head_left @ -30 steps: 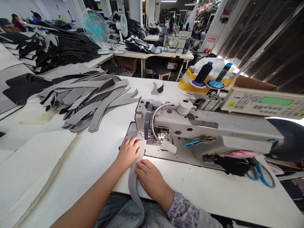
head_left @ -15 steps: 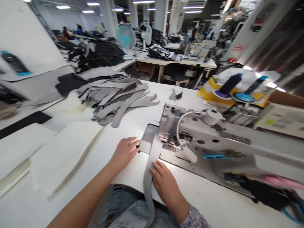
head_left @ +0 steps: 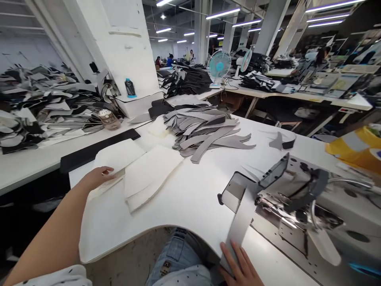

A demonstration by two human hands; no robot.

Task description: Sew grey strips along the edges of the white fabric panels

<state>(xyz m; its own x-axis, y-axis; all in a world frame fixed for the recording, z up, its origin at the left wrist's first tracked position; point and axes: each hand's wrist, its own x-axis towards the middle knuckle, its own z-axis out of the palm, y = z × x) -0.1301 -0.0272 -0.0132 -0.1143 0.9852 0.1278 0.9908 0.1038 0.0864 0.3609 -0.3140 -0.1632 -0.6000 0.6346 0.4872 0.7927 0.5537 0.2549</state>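
My left hand (head_left: 97, 177) reaches out to the left and rests on a stack of white fabric pieces (head_left: 119, 159), fingers curled at its edge. My right hand (head_left: 241, 267) lies flat with fingers spread on the near end of a long grey strip (head_left: 241, 222). That strip runs up under the head of the sewing machine (head_left: 300, 194) at the right. A second white stack (head_left: 150, 174) lies beside the first.
A heap of grey curved strips (head_left: 205, 131) sits in the middle of the white table (head_left: 190, 198). A black strip (head_left: 95, 149) lies at the table's left edge. More piles of grey and black pieces (head_left: 41, 103), fans (head_left: 218, 65) and other tables stand behind.
My head has turned left, so the sewing machine has slid to the right. My left hand left the grey strip and reached to the white stack. My right hand stays on the strip.
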